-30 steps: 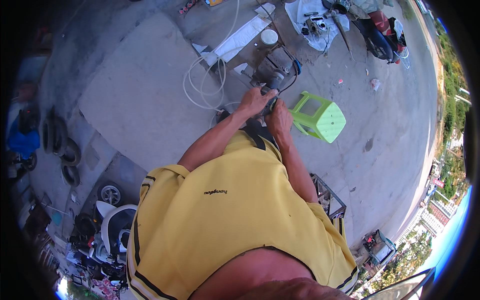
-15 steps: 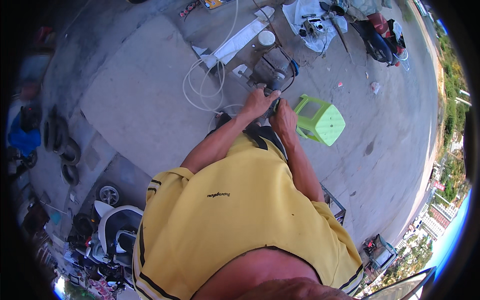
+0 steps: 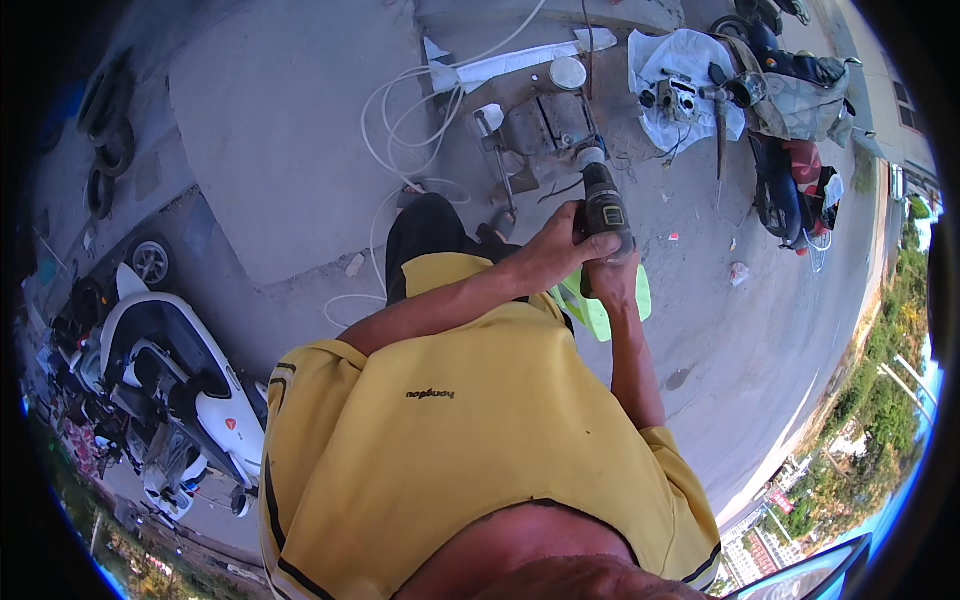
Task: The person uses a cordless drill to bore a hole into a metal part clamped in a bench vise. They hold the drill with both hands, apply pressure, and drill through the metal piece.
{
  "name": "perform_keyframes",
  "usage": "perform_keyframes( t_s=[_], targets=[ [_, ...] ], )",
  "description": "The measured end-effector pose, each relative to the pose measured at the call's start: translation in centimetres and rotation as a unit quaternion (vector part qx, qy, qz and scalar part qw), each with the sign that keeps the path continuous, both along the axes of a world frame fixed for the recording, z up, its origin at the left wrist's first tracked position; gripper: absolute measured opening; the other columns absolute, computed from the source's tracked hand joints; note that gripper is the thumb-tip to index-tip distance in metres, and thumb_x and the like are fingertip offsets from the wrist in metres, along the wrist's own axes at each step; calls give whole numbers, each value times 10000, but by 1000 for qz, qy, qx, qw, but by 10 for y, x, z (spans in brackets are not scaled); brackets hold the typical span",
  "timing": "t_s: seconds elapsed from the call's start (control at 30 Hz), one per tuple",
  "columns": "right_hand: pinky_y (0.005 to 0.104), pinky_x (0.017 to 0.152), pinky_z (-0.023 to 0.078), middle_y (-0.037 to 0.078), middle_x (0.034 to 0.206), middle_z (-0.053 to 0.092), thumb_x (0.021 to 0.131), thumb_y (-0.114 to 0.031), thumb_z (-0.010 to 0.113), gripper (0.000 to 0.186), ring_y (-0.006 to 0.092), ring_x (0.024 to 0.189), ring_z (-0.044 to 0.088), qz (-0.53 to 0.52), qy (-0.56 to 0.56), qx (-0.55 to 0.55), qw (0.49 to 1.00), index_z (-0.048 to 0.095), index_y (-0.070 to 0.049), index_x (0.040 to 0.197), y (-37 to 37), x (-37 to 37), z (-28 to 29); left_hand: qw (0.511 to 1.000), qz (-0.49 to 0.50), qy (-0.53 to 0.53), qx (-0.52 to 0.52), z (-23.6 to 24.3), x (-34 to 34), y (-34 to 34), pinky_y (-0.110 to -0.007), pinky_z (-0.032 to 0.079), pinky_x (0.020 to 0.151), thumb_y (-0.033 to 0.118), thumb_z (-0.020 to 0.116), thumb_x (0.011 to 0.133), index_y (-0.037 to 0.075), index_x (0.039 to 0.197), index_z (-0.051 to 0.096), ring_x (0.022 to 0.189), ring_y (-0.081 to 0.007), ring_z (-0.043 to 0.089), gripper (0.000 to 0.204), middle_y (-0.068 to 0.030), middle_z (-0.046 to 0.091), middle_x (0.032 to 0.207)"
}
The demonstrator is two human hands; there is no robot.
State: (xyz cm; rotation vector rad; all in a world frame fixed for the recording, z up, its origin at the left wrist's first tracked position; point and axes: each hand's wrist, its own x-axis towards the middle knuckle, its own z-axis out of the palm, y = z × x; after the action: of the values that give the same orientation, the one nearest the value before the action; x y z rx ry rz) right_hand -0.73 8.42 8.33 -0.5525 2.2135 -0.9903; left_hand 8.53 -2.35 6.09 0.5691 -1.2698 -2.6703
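My left hand (image 3: 567, 243) is wrapped round the back of a black power drill (image 3: 607, 207), its thumb across the body. My right hand (image 3: 612, 277) grips the drill lower down, beneath it, where the handle is mostly hidden. The drill's front, with a pale collar, points away from me at a dark, worn metal block (image 3: 535, 128) on the ground; whether they touch I cannot tell. Left of the block lies a metal bar (image 3: 503, 170). A green plastic stool (image 3: 625, 315) is partly hidden behind my right arm.
A pale looped hose (image 3: 385, 125) lies ahead left, near a white strip (image 3: 510, 64) and round container (image 3: 567, 72). Ahead right are parts on a white sheet (image 3: 650, 60) and scooters (image 3: 775, 200). A white scooter body (image 3: 225, 425) and tyres (image 3: 100, 190) lie left.
I have turned, so the surroundings have shifted in view. My hands and the drill have moved right; more of the drill now shows, and the stool is more covered by my arm.
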Motion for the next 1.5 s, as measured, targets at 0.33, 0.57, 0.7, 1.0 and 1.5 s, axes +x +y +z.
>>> perform_keyframes(
  t_s=[0.33,0.57,0.7,1.0,1.5],
  targets=[
    [338,843,506,82,1055,644,834,-64,612,326,154,945,589,149,-75,-101,981,596,12,1151,15,-75,-58,977,167,-82,-104,-14,-44,38,-373,405,1054,379,861,688,-114,1372,301,1210,-313,539,1012,-244,523,1269],
    [344,910,499,94,1243,607,940,-156,604,374,209,1071,598,211,63,-116,968,570,-34,1292,46,-86,-75,971,187,-81,-127,-16,-50,68,-367,401,1056,385,878,657,-116,1386,289,1219,-339,535,1063,-263,522,1286],
    [337,871,509,63,1173,629,909,-126,662,346,185,1029,605,139,-92,-104,981,605,-41,1239,37,-86,-40,973,201,-53,-103,8,-52,57,-377,393,1067,359,890,667,-114,1400,261,1244,-306,514,1075,-247,513,1295],
    [329,805,520,33,1079,630,870,-113,705,324,155,932,602,-21,-241,-173,955,617,-49,1175,11,-72,-95,970,177,-101,-131,-16,-46,26,-359,442,1005,412,879,657,-108,1296,364,1139,-312,598,972,-249,593,1194],
    [336,853,498,36,1109,614,877,-123,693,350,162,979,581,-9,-215,-151,965,592,-46,1204,22,-61,-85,965,176,-123,-151,-19,-37,34,-371,436,998,448,899,608,-122,1301,384,1165,-355,566,1035,-269,542,1225]
  ],
)
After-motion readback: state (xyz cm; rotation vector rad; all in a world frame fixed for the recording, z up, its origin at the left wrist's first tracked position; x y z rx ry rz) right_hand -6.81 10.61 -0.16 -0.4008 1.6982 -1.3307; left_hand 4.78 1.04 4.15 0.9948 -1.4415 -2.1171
